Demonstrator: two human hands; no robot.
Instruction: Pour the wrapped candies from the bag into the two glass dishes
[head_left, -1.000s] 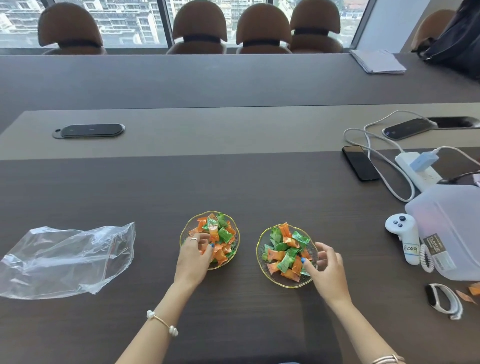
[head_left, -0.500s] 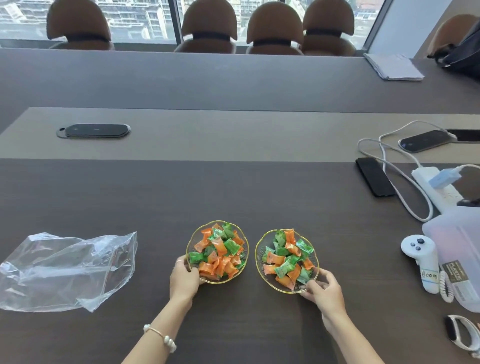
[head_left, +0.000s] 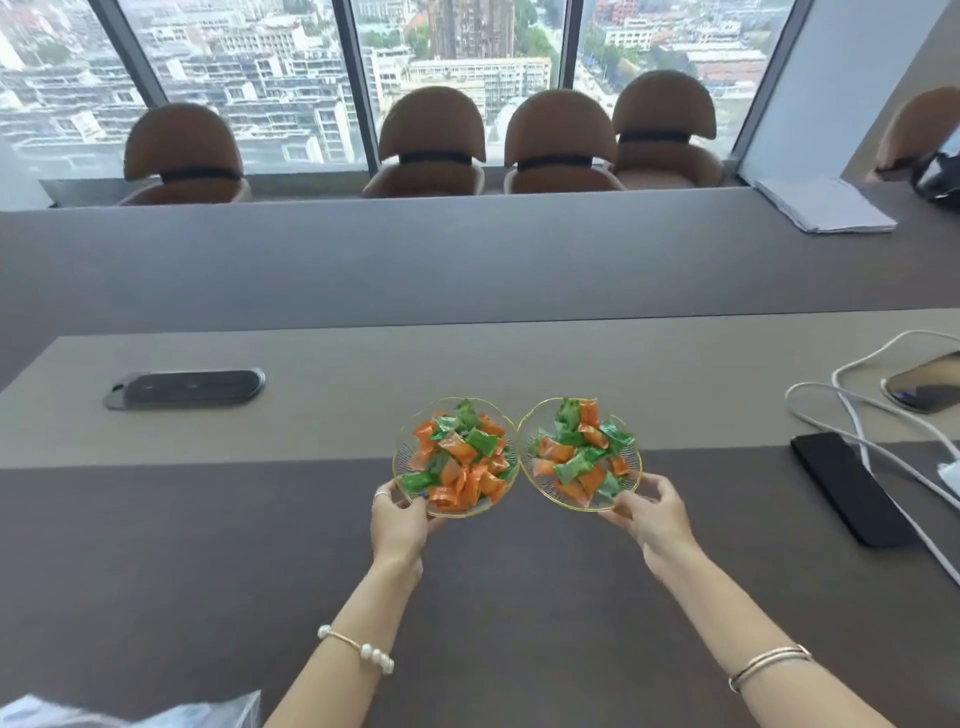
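Candies (head_left: 460, 460) in orange and green wrappers fill both glass dishes — the left dish (head_left: 410, 486) and the right dish (head_left: 635, 462) sit rim to rim, straddling the seam where the table (head_left: 208, 545) turns from dark to pale. My left hand (head_left: 397, 522) grips the left dish's near edge; my right hand (head_left: 654, 519) pinches the right dish's near rim. Near the left dish — well toward me — lies the bag (head_left: 197, 714).
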